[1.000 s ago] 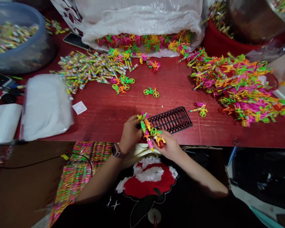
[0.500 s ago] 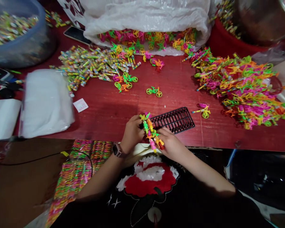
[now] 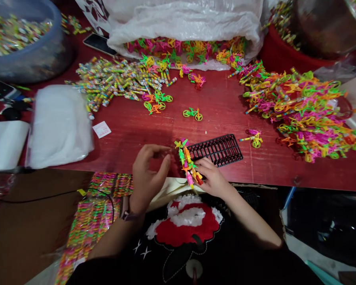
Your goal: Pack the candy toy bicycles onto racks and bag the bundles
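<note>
My right hand is closed on the near side of a bunch of small toy bicycles in green, yellow, pink and orange, at the table's front edge. Just left of the bunch, my left hand is empty, thumb and fingers apart, not touching it. Right behind the bunch lies a black slotted plastic rack; its left end is partly hidden. A yellow toy bicycle with a candy tube lies right of the rack. A green toy bicycle lies farther back.
Candy tubes are heaped at back left, beside clear plastic bags. A white sack of toy bicycles stands at the back. A large pile of bicycles with tubes covers the right. Tubs flank the red table.
My left hand has let go of the bunch of toy bicycles and drawn away to the left, opening. My right hand keeps hold of the bunch in nearly the same place.
</note>
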